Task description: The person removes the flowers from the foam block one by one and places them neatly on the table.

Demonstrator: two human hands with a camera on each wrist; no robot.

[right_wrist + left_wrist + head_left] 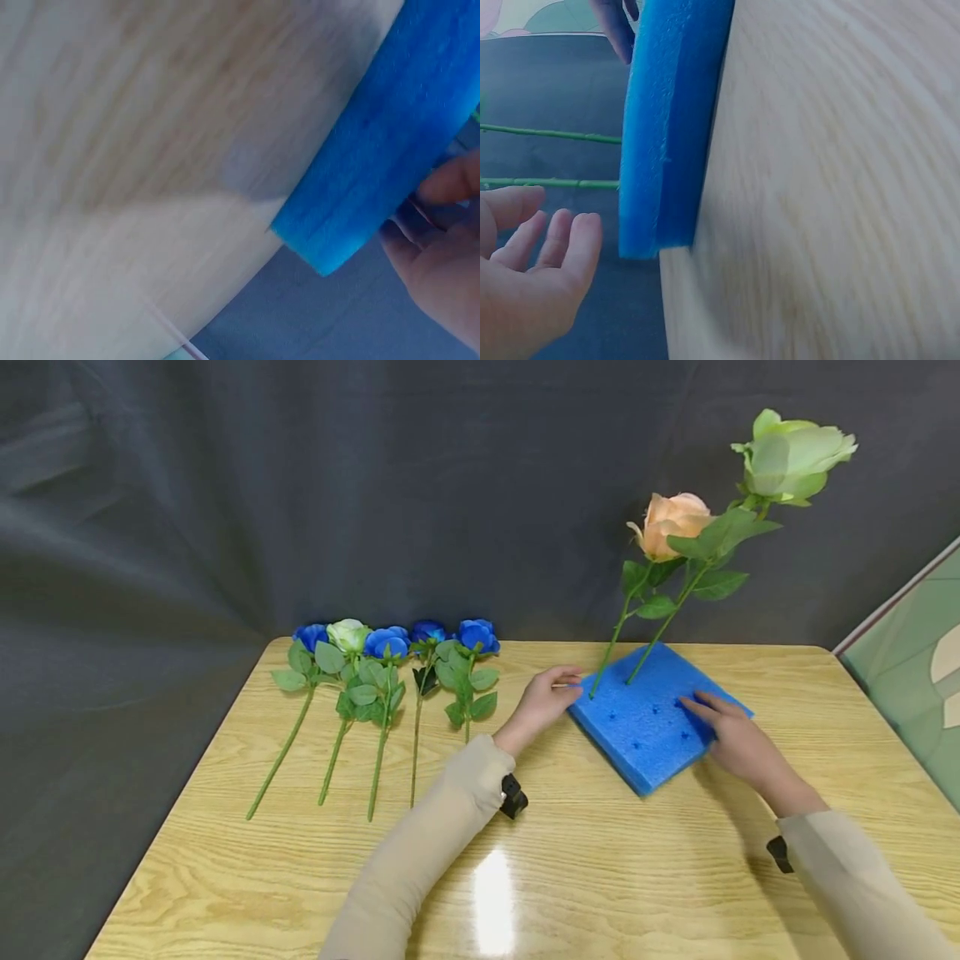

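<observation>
Left hand (542,700) open beside foam (645,727) corner; right hand (731,739) flat on foam. Two roses (671,522) stuck in, bench (600,877).

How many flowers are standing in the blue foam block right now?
2: a peach rose and a pale green rose, their stems stuck in the blue foam block near its far corner. The other flowers lie on the table.

Both wrist views blur the table (832,180); right hand (442,255) cut off by the edge
</observation>
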